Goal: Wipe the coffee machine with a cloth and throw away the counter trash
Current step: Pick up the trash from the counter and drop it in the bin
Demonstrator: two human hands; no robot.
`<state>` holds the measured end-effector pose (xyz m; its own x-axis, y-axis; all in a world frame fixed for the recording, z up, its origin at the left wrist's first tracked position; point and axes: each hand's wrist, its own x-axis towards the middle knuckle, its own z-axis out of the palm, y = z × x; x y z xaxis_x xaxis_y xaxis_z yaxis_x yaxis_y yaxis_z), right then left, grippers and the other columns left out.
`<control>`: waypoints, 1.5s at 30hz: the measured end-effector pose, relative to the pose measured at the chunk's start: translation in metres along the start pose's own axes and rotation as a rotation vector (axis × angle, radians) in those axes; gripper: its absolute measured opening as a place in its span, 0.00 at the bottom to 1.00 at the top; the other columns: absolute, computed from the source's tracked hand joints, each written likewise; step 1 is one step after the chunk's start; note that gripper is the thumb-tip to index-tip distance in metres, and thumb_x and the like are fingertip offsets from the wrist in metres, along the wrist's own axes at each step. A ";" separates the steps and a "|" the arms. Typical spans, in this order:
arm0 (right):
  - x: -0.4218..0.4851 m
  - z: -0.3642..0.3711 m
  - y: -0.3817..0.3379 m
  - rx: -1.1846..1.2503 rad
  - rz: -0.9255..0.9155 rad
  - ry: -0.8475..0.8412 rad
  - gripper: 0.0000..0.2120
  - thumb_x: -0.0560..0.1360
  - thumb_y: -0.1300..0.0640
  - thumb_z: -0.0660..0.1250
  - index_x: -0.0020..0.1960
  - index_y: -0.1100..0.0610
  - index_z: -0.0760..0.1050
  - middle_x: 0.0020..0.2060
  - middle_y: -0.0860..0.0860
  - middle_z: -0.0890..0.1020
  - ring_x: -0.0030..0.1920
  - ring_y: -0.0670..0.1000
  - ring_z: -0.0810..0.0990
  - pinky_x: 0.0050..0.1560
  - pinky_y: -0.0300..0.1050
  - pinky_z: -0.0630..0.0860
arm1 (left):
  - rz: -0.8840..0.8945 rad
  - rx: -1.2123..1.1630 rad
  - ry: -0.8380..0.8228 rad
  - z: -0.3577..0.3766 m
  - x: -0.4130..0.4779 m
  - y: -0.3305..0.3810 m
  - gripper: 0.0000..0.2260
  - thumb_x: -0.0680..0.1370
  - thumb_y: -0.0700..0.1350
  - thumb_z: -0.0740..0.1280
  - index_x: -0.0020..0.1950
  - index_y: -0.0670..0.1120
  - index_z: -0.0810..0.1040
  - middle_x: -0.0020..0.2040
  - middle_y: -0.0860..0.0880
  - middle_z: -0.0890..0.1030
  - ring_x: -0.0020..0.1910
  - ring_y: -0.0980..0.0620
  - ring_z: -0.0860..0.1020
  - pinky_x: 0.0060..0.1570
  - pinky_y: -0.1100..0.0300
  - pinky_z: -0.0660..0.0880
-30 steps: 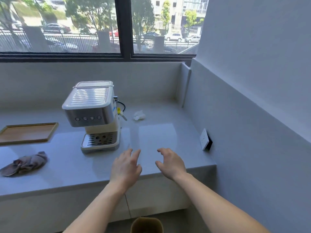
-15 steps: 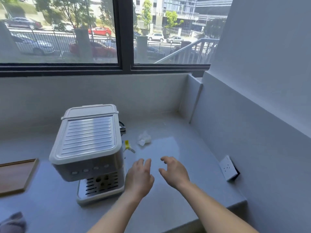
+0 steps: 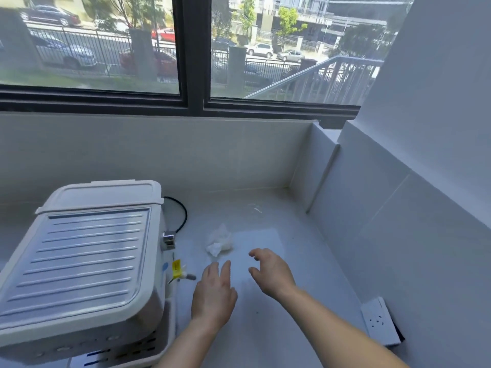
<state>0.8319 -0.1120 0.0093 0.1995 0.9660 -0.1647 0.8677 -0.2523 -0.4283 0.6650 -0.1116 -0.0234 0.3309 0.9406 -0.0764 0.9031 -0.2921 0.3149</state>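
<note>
Head view, looking down at a pale grey counter (image 3: 292,328) set in a corner beneath a dark-framed window (image 3: 194,49). The only receptacle seen is the slotted drip tray (image 3: 159,349) at the foot of the coffee machine (image 3: 85,261). It is largely hidden under the machine's body, and its contents cannot be told.

The machine stands upright at the left of the counter. Its long axis runs from the near edge toward the window wall. The button panel is turned to the viewer, and the lidded tank end is turned to the window. A ridged metal plate covers its top. A steam wand (image 3: 176,266) bearing a yellow tag projects from its right side, and a black cord (image 3: 183,216) loops behind it.

The crumpled white tissue (image 3: 219,241) lies on the counter just right of the machine, apart from it. No clear long axis is shown. A small pale scrap (image 3: 256,208) lies farther back, near the rear wall.

The left hand (image 3: 214,293) is held palm down with its fingers straight and close together, pointing at the tissue. The fingertips are just short of it, and nothing is grasped. The right hand (image 3: 271,274) is held to the right of the tissue, near it. Its fingers are spread and loosely curled, and it is empty. Contact of either hand with the counter cannot be told.

A white wall socket (image 3: 377,321) is mounted on the right-hand wall.
</note>
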 end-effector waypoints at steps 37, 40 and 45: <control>0.047 -0.001 0.049 -0.297 -0.306 0.146 0.11 0.81 0.54 0.59 0.52 0.58 0.78 0.52 0.52 0.80 0.55 0.56 0.75 0.46 0.52 0.77 | -0.055 0.019 0.037 0.006 0.039 0.019 0.10 0.76 0.37 0.59 0.53 0.43 0.78 0.51 0.45 0.78 0.51 0.45 0.74 0.42 0.52 0.71; 0.008 -0.007 0.042 -0.248 -0.311 0.259 0.11 0.81 0.53 0.60 0.50 0.57 0.78 0.49 0.50 0.82 0.52 0.55 0.76 0.44 0.51 0.76 | -0.008 0.010 0.056 -0.003 0.022 0.023 0.10 0.76 0.36 0.59 0.51 0.43 0.78 0.50 0.45 0.78 0.50 0.45 0.74 0.42 0.52 0.72; -0.067 -0.015 0.030 -0.204 -0.270 0.462 0.03 0.75 0.56 0.71 0.44 0.55 0.80 0.37 0.49 0.83 0.38 0.56 0.80 0.30 0.48 0.75 | 0.099 -0.019 0.066 -0.002 -0.016 0.017 0.08 0.75 0.38 0.60 0.49 0.44 0.78 0.48 0.47 0.78 0.49 0.45 0.74 0.39 0.54 0.69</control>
<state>0.8510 -0.1839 0.0205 0.0969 0.9309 0.3522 0.9766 -0.0207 -0.2139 0.6743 -0.1309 -0.0152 0.3987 0.9169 0.0186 0.8613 -0.3813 0.3359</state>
